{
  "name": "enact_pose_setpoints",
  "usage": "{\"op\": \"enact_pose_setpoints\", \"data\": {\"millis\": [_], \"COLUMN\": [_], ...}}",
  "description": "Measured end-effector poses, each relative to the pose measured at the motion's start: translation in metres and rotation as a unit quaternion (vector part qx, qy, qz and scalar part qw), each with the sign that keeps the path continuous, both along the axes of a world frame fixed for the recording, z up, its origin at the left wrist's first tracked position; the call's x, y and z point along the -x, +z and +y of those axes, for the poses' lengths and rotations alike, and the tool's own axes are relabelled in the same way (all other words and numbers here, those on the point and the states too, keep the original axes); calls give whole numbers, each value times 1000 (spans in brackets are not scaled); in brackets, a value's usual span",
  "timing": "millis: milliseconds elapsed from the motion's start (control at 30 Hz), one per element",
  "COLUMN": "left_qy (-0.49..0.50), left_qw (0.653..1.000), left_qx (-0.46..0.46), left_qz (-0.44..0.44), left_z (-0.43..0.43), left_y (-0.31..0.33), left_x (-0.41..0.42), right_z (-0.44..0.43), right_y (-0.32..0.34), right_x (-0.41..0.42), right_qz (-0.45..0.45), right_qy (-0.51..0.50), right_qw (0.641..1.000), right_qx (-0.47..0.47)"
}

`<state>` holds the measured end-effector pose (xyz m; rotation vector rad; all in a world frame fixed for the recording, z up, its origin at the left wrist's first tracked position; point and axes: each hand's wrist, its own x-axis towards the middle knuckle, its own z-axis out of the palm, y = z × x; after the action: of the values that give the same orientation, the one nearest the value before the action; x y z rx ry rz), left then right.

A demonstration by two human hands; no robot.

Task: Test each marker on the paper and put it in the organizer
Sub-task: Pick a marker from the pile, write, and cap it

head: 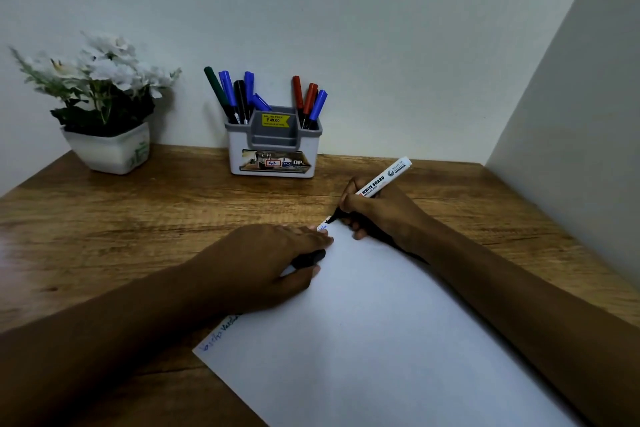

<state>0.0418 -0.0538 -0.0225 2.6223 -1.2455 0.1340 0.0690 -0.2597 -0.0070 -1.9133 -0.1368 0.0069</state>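
Marker [384,178] under test: white barrel printed WHITE BOARD, uncapped, right of centre, dark tip touching the far corner of the paper [363,340]. Rest of my remote feed logged left to right.

Far left, at the back of the wooden table [138,211]: flower pot [107,149], white, with white blossoms, close to the wall.

Back centre: organizer [273,152], white and grey, against the wall, yellow price sticker on its middle section. Stored markers [228,94] stand leaning in its left compartment: green, blue and black that I can make out. Its right compartment holds two red and one blue.

Left hand [263,267]: lying on the paper's left edge, fingers and thumb curled round a black cap [310,258].

Paper: white sheet lying at an angle across the near table. Blue handwriting runs along its left edge, partly hidden under the left hand and forearm; I cannot read it.

Right hand [377,215]: fingers closed round the marker low on the barrel, near the tip. The barrel tilts up and away to the right, and the hand rests at the paper's far corner.
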Motion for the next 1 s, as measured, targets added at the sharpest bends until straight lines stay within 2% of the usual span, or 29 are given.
{"op": "enact_pose_setpoints", "data": {"millis": [1000], "left_qy": [11], "left_qw": [1000], "left_qx": [-14], "left_qz": [7], "left_z": [-1], "left_y": [1], "left_x": [1], "right_z": [2], "right_y": [1], "right_x": [0], "right_qz": [1], "right_qy": [-38], "right_qw": [999], "right_qx": [-7]}}
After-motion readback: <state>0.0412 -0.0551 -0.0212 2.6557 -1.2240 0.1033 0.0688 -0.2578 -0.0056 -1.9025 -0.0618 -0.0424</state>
